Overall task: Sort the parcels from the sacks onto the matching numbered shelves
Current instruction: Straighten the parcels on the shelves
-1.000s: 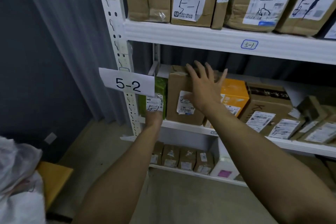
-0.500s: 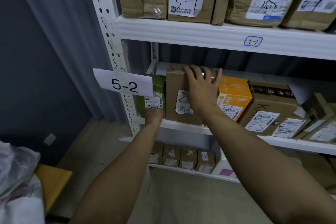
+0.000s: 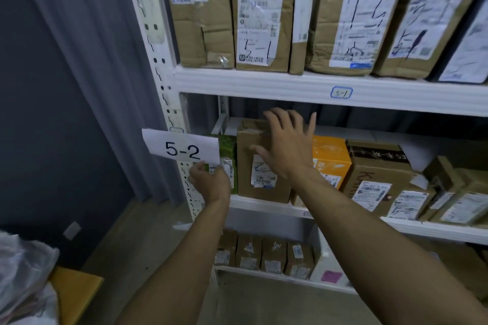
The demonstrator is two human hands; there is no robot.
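Seemingly mid-task: the sack point(image 3: 23, 272) at lower left looks part full, while the shelves point(image 3: 264, 82) already look well stocked. Beside the "5-2" sign point(image 3: 182, 152) the left hand point(image 3: 211, 179) grips a green parcel point(image 3: 227, 146) shelved at mid-frame, and the right hand point(image 3: 287, 145) lies spread wide on the brown box point(image 3: 250, 192) beside it; above, a tag point(image 3: 341, 92) reads "5-1".

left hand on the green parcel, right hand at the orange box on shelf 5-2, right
No: the head view shows the right hand at the brown cardboard box, beside the orange box. The left hand is on the green parcel.
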